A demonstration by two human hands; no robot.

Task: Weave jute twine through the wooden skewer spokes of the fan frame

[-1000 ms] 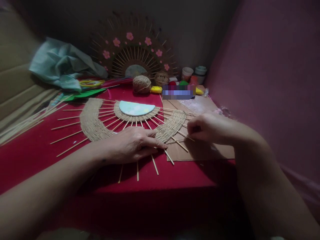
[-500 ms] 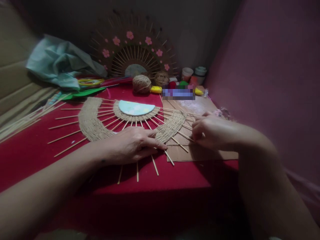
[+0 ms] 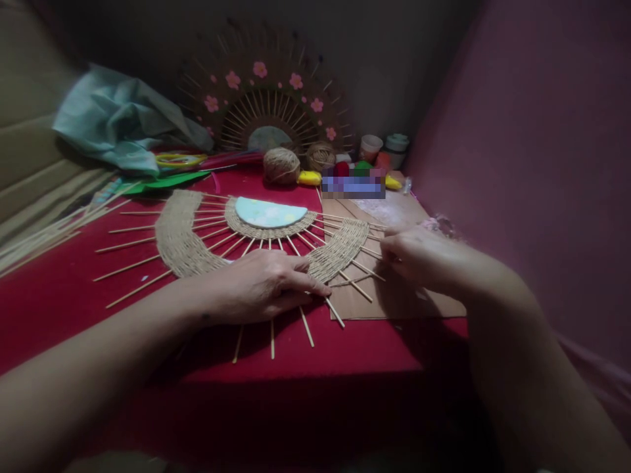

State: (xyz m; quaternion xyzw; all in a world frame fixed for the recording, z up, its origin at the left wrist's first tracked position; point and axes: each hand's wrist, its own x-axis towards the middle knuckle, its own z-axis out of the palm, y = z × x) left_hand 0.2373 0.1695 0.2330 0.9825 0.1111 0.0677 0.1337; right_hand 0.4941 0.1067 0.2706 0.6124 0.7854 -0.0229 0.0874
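Note:
A half-round fan (image 3: 185,240) of woven twine on radiating wooden sticks lies with its curve towards me. A pale blue half-disc (image 3: 271,211) sits at its centre. My left hand (image 3: 266,282) is closed over the front of the woven band, index finger stretched across a stick at the outer edge; its lower fingers are partly hidden. From beside that fingertip a strand of twine (image 3: 352,281) runs over the sticks to my right hand (image 3: 419,256). The right fingers are pinched on it, near the fan's right-hand stick ends.
Cardboard (image 3: 359,309) lies under the fan's right side on the red cloth (image 3: 207,348). Behind stand twine balls (image 3: 280,165), cups (image 3: 371,148) and a larger flowered fan (image 3: 260,69). Scissors (image 3: 180,160), pale blue fabric (image 3: 128,118) and loose sticks (image 3: 44,243) are at left.
My right hand has shifted slightly up and away, and the twine now slants upward towards it instead of running nearly level. My left hand stays on the weave.

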